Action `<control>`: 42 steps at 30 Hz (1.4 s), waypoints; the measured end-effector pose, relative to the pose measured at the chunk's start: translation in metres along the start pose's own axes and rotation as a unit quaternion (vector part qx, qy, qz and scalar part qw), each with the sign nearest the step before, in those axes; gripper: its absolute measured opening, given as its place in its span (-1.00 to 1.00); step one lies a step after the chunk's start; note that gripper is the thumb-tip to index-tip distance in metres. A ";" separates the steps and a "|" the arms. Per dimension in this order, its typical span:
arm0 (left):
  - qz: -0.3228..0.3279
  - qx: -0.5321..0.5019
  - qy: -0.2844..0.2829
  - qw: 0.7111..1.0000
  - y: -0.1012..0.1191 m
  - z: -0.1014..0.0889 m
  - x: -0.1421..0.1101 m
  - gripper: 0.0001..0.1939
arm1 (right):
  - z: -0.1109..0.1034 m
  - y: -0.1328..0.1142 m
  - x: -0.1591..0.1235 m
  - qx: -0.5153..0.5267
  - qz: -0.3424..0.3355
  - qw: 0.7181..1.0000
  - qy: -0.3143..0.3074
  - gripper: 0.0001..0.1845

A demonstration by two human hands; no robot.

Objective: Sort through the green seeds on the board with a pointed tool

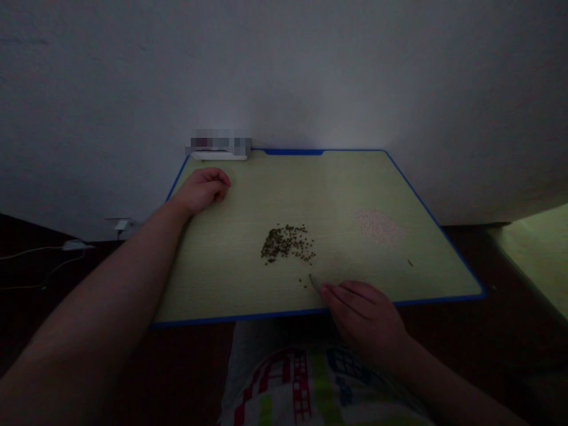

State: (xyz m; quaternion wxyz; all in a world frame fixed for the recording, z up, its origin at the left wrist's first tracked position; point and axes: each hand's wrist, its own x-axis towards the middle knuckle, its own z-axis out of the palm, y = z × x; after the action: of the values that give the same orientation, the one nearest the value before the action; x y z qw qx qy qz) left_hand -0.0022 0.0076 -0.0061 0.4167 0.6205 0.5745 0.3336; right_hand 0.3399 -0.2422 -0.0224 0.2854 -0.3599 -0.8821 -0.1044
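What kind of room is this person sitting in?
Probably a room in a home: a small blue-edged table stands against a plain wall, with a plug and white cables low on the left.

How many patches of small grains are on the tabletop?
2: a dark patch near the middle of the tabletop, and a pale patch to its right. Not counted: a few stray dark grains by the right hand.

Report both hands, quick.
Left hand: on the tabletop, fingers curled; grip can't be told.
Right hand: closed on a thin, pale tool.
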 end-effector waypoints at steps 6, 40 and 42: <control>-0.017 0.020 0.006 1.000 0.005 0.001 -0.002 -0.85 | -0.007 -0.004 0.003 0.031 0.000 1.000 -0.003 -0.72; 0.000 0.003 -0.005 1.000 -0.002 0.000 0.002 -0.87 | 0.003 0.016 0.008 0.004 -0.026 1.000 -0.005 -0.64; -0.006 0.012 -0.004 1.000 0.002 0.001 0.000 -0.86 | 0.005 0.012 0.009 -0.001 -0.025 1.000 -0.001 -0.67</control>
State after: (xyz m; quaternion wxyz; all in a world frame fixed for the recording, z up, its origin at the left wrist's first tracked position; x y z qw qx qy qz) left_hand -0.0008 0.0073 -0.0049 0.4136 0.6231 0.5808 0.3214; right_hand 0.3410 -0.2261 -0.0211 0.2813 -0.3382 -0.8910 -0.1124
